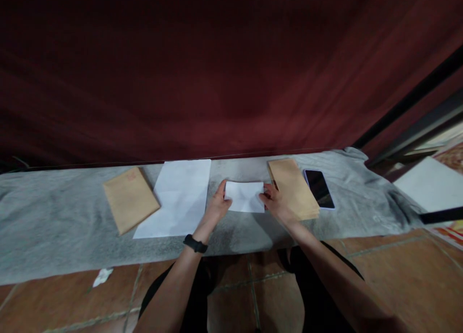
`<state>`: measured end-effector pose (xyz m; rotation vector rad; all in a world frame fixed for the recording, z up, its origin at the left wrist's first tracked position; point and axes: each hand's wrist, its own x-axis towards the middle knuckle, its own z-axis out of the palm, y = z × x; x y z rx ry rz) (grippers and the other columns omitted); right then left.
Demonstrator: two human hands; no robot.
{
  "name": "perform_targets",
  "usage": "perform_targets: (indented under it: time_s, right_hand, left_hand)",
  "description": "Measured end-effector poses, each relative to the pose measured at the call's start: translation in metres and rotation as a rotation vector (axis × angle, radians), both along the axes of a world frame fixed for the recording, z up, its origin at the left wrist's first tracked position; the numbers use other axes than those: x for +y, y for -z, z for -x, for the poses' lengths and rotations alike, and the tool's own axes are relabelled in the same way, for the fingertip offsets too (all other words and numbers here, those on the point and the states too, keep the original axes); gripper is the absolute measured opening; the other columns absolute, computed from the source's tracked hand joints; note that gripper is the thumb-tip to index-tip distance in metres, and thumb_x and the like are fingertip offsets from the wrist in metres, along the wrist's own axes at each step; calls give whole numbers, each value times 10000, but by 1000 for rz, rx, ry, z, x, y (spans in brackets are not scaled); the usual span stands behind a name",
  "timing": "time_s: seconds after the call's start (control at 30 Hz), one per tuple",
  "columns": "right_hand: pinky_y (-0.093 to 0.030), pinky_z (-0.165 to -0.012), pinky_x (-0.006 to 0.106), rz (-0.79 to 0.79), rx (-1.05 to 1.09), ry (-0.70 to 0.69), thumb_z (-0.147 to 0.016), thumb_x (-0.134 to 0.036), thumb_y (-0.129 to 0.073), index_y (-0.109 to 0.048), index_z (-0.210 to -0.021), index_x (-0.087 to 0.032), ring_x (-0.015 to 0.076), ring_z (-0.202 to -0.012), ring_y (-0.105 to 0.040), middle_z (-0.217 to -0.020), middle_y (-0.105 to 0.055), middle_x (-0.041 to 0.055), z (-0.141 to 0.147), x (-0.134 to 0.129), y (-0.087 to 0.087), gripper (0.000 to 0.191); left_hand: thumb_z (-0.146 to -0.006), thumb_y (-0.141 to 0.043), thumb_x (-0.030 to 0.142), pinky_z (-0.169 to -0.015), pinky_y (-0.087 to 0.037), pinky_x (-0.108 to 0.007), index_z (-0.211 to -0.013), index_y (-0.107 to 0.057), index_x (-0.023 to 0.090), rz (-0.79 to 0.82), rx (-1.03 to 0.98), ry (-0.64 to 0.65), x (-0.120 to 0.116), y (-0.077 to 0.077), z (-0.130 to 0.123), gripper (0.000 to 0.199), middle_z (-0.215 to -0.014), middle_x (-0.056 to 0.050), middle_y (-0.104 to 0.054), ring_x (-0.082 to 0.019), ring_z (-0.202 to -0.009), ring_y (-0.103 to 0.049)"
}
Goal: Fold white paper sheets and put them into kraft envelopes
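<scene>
A small folded white paper [244, 197] is held between my two hands over the grey cloth. Its left edge is gripped by my left hand [219, 202], thumb on the front. At the right edge, my right hand [273, 199] pinches it with thumb and fingers. To the left lie larger white sheets [181, 195], their lower left part near a brown envelope [130, 199]. Close to my right hand is a stack of brown envelopes [293, 188].
A phone [320, 189] lies right of the envelope stack on the grey cloth [65, 222]. Behind hangs a dark red curtain [217, 82]. A crumpled white scrap [102, 277] is on the tiled floor. A white board [430, 183] stands at the far right.
</scene>
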<state>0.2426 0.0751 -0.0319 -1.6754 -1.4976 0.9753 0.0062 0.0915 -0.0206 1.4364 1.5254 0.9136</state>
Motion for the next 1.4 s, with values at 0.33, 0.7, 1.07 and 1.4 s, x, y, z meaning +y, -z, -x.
perform_targets:
  time_s: [0.33,0.7,1.07,1.4]
  right_hand:
    - [-529,-847,365,-194,-691,-24,-973,-244,-461,-468,-1468,-173,271,-949,-699,-1104,-733,127,13,-8,-13,500]
    - [-302,-1204,463,-484,-780,-333,-1055,-332,-398,-417,-1516,-95,269,-1467,-369,-1576,-422,160,39,-34,2,519]
    - [-277,-1182,544,-456,-885,-219,-1053,-352,-395,-405,-1542,-171,332,-1499,-302,-1635,-292,171,41,-39,16,522]
    - [-266,-1187,548,-440,-956,-289,-1030,-272,-370,-341,-1568,-127,337,-1506,-279,-1638,-279,189,36,-40,20,558]
  left_hand:
    - [-736,-598,13,-1062,-514,-374,-1252,-671,203,-59,466,138,-9,-10,-8,554,-1260,-76,-681,-245,-1164,-655]
    - [-845,-592,40,-1122,-476,-414,-1277,-646,143,-159,604,149,-21,-8,-13,447,-1287,-123,-681,-261,-1292,-582]
    - [-881,-474,18,-1060,-509,-384,-1329,-590,121,-191,662,136,-26,-11,-17,474,-1274,-146,-656,-248,-1203,-623]
    - [-1040,-349,343,-1209,-302,-489,-1487,-424,133,-399,828,262,-49,-16,-49,500,-1607,-160,-366,-293,-1486,-337]
